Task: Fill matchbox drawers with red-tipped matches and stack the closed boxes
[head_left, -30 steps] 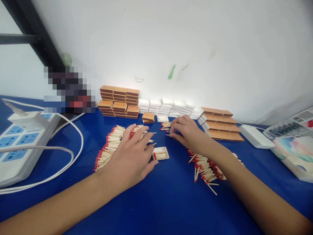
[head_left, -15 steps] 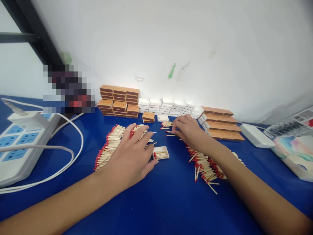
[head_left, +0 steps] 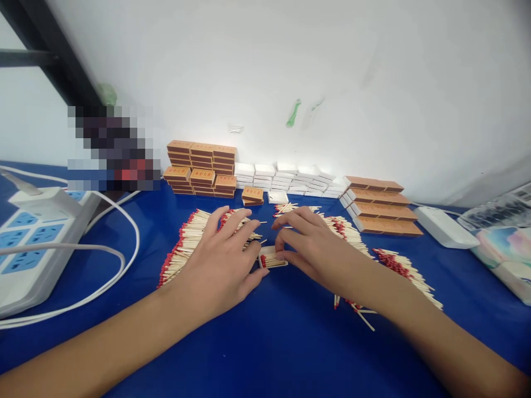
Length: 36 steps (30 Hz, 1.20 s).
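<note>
A small white matchbox tray [head_left: 285, 263], part filled with red-headed matches [head_left: 270, 260], lies on the blue table between my hands. My left hand [head_left: 228, 257] is spread open at its left side, thumb by the tray's near left corner and fingers over a heap of matches [head_left: 188, 243]. From the right, my right hand [head_left: 305, 240] reaches over the tray with thumb and forefinger pinched on a match at its right end; the fingertips partly hide it. More loose matches [head_left: 286, 208] lie behind, and another heap [head_left: 350, 235] is partly under my right forearm.
Orange-brown matchboxes [head_left: 201, 160] are stacked at the back left, more matchboxes [head_left: 379, 210] at the right. White trays [head_left: 286, 177] line the wall between them. A power strip [head_left: 37, 237] with white cables stands left; a white block [head_left: 446, 226] and a soft pack [head_left: 501, 254] lie right.
My right hand has moved toward me and left, from the loose matches at the back to the tray. My left hand stays spread in the same place.
</note>
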### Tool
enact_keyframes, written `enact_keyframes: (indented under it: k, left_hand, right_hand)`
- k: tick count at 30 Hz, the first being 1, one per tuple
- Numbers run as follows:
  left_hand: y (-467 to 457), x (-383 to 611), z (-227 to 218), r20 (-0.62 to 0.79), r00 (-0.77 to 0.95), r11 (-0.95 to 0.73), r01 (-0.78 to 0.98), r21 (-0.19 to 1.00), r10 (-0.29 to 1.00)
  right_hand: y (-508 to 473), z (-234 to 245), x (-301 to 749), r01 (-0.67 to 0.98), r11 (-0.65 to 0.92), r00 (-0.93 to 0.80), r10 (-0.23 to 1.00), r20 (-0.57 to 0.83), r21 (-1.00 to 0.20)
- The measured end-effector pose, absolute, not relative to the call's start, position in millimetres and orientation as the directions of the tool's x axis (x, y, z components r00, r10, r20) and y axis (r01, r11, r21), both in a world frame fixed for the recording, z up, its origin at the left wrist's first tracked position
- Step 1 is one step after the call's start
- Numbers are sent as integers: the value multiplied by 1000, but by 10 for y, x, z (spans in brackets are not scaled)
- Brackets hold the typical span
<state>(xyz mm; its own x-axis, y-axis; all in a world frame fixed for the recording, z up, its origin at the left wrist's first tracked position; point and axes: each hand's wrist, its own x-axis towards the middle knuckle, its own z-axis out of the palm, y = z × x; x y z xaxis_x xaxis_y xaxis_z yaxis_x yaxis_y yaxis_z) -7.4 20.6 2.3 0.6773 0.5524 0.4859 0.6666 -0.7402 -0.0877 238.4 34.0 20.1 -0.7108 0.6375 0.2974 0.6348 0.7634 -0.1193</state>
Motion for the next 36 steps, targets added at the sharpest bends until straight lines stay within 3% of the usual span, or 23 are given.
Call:
enact_keyframes:
  k: [5,13,22,36]
  left_hand:
    - [193,-66,37,486,680,-739,666,-98,549]
    - [179,-59,36,496,690,-746,655,-118,527]
    - [165,-58,34,492,695,-747,653,-127,524]
    - [178,-63,37,482,698,-746,654,-128,529]
  right_hand:
    - [533,156,2538,678,725,-639,664,389,-123]
    - [829,-49,2908,778,622,-578,764,287,-87]
    - [980,-137,2803,816,578,-543,756,365,18]
    - [1006,-129,2794,754,654,-593,720,360,-64]
